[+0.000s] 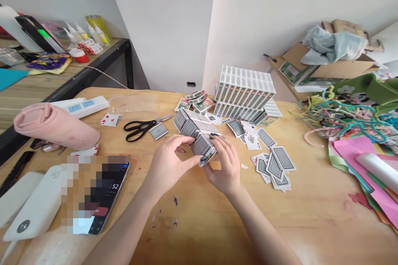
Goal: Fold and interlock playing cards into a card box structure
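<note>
Between my two hands is a block-like structure of folded playing cards [202,144], its grey patterned card backs facing me and paler card faces on top. My left hand [172,157] pinches its near left side, thumb at the lower corner. My right hand [224,159] grips the right side, with fingertips along the top edge. To the left lie black-handled scissors [141,127], beside a folded card [158,131]. Loose playing cards [275,163] are scattered to the right, some face down and some face up. Parts of the structure are hidden behind my fingers.
Boxed card decks [244,93] are stacked at the back, with opened packs [197,101] beside them. At left are a phone [108,198], a pink rolled pouch [56,126], a white power bank [39,203] and a power strip [83,107]. Pipe cleaners [348,116] and coloured paper [360,165] lie right.
</note>
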`<state>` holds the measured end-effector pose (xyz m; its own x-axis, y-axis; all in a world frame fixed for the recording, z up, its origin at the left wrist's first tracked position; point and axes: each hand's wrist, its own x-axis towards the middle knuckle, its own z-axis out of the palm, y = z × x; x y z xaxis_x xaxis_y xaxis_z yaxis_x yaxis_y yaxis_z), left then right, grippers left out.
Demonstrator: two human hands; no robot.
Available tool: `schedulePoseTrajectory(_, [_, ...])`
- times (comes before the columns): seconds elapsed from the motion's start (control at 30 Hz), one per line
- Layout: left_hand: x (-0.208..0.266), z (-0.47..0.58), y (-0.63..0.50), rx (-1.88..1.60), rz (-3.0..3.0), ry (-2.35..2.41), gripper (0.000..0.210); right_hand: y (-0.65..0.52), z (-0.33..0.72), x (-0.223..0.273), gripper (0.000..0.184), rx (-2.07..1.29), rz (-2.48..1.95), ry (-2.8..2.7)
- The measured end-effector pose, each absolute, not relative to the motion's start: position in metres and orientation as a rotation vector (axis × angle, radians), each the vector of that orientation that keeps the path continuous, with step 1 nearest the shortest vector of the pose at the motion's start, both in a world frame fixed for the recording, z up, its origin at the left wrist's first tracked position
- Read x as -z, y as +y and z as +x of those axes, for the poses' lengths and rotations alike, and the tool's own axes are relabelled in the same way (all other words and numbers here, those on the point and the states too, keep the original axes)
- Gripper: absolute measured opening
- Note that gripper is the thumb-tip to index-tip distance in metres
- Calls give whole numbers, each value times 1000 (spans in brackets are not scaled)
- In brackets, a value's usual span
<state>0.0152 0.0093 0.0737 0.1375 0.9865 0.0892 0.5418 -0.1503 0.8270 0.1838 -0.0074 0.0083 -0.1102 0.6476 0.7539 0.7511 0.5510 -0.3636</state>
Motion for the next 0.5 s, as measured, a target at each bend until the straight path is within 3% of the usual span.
schedulePoseTrajectory(0.5, [-62,19,10,-862,1749,1518,35,0,186,-23,54,206,-1192,-1974])
